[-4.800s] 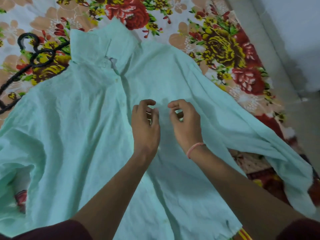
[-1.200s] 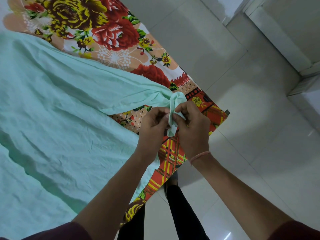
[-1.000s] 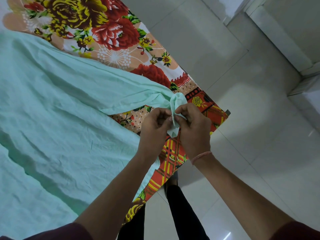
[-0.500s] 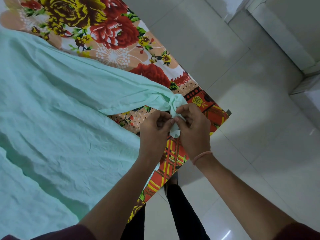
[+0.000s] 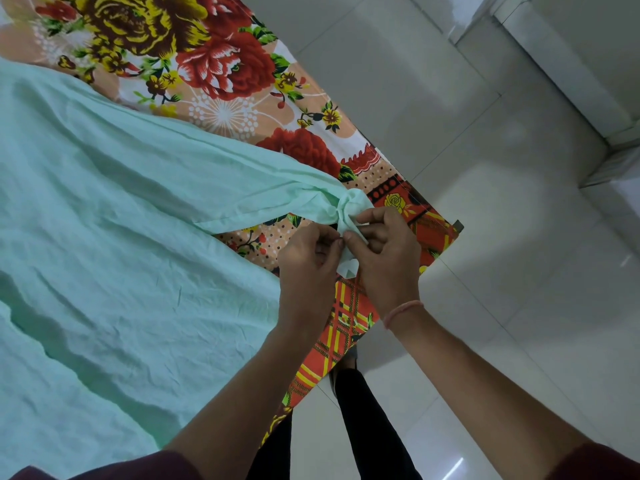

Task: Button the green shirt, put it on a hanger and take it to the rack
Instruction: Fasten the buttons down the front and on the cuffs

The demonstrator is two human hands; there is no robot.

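Observation:
The pale green shirt [image 5: 114, 237] lies spread over a floral bedsheet [image 5: 221, 67], filling the left of the view. Its sleeve runs right to a bunched cuff [image 5: 349, 211] near the bed's corner. My left hand [image 5: 308, 268] and my right hand [image 5: 388, 258] meet at that cuff, each pinching the fabric between thumb and fingertips. A pink band circles my right wrist. The cuff's button is hidden by my fingers. No hanger is in view.
The bed's corner [image 5: 446, 237] ends just right of my hands, with a checked red border hanging down. Beyond it is pale tiled floor [image 5: 502, 271] and a white wall base at the upper right. My dark-trousered legs [image 5: 367, 431] stand beside the bed.
About five seconds ago my hands worked at the shirt's front placket; the view has since swung right to the sleeve cuff. Over the last second my fingers shifted only slightly on the cuff.

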